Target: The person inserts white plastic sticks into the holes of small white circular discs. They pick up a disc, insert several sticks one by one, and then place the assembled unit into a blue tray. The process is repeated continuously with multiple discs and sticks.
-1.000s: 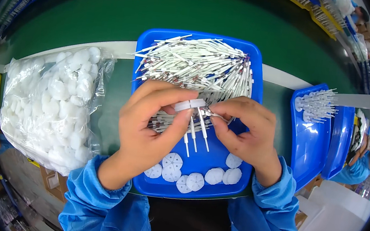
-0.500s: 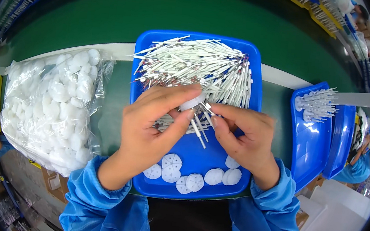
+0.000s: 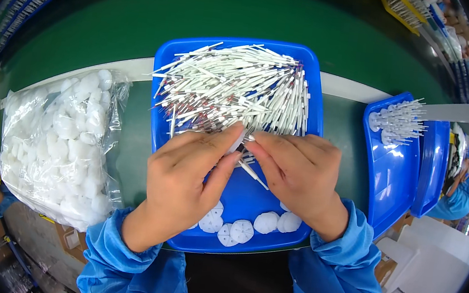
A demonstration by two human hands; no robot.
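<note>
The left hand (image 3: pixel 185 173) pinches a white disc (image 3: pixel 238 141) above the blue tray (image 3: pixel 240 196); the right hand (image 3: pixel 303 174) meets it in a narrow pinch, contents hidden, cannot tell. White sticks (image 3: pixel 254 175) project below the disc; their count is obscured. Done: a stick-bearing cluster (image 3: pixel 400 124) in the side tray (image 3: pixel 386 181). Remaining, by judgement: bare discs (image 3: pixel 242 231), a large stick pile (image 3: pixel 236 83) and bagged discs (image 3: pixel 68 133).

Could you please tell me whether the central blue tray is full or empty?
Partly full: the blue tray holds heaped white sticks and white discs, with bare patches.
</note>
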